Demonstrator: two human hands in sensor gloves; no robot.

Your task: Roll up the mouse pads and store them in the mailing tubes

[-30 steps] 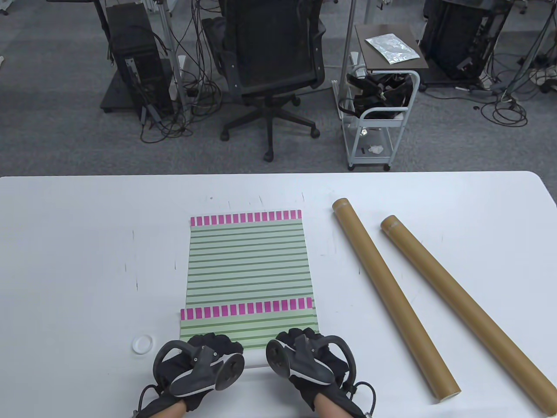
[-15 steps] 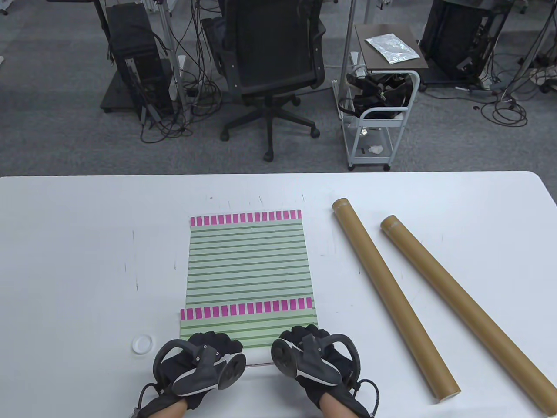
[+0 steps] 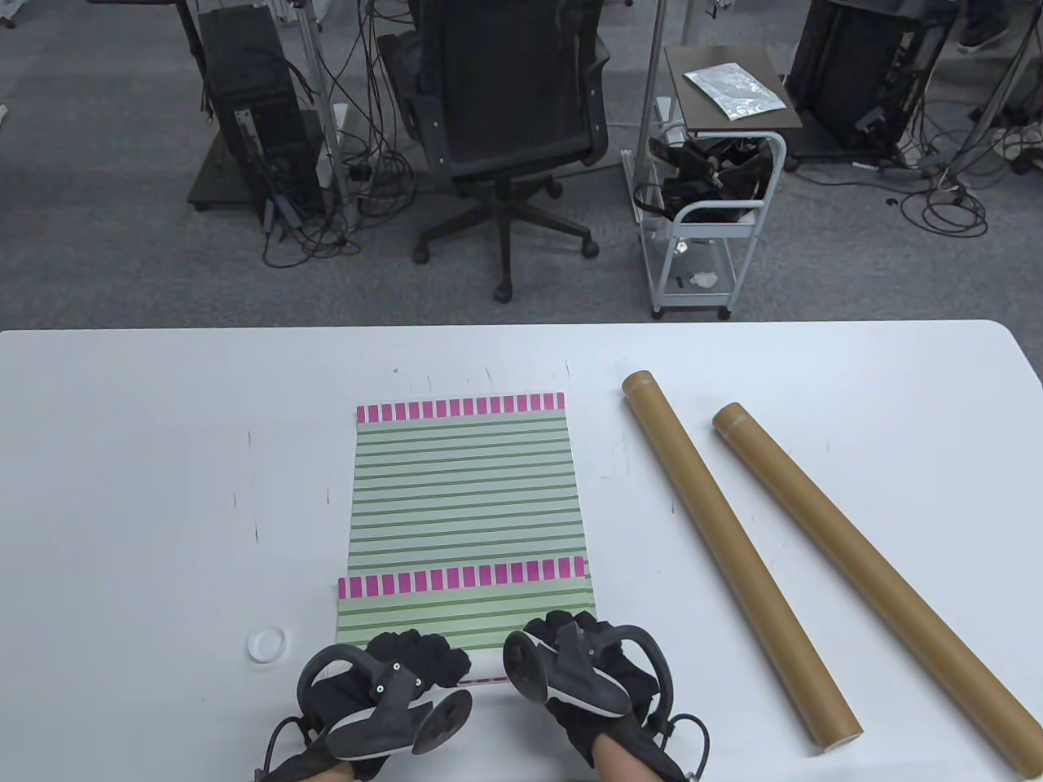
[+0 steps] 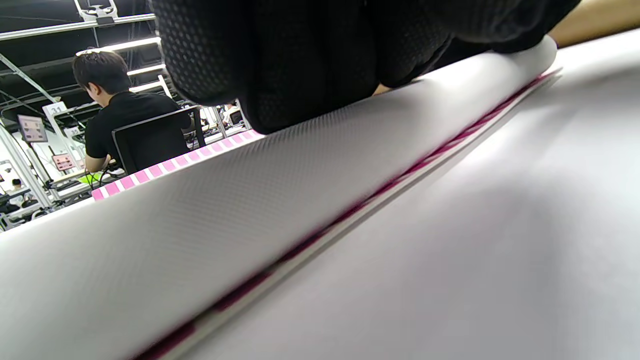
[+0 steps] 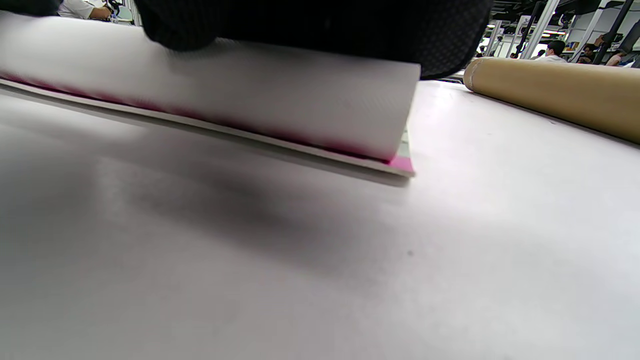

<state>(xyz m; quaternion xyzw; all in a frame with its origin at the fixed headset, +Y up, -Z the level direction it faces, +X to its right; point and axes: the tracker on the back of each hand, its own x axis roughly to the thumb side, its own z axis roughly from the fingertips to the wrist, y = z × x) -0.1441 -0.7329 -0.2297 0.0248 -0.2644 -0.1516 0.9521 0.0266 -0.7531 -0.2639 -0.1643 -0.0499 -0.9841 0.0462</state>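
Observation:
Two green-striped mouse pads with pink-block borders lie stacked on the white table. The upper pad has its near edge curled over, white underside up, as a roll on the lower pad. My left hand and right hand both press their fingers on that roll. Two brown mailing tubes lie diagonally to the right; one shows in the right wrist view.
A white tube cap lies on the table left of my left hand. Beyond the far table edge stand an office chair and a white cart.
My left hand has shifted right and slightly toward me. The roll has advanced a little, covering more of the upper pad's stripes. My right hand has barely moved.

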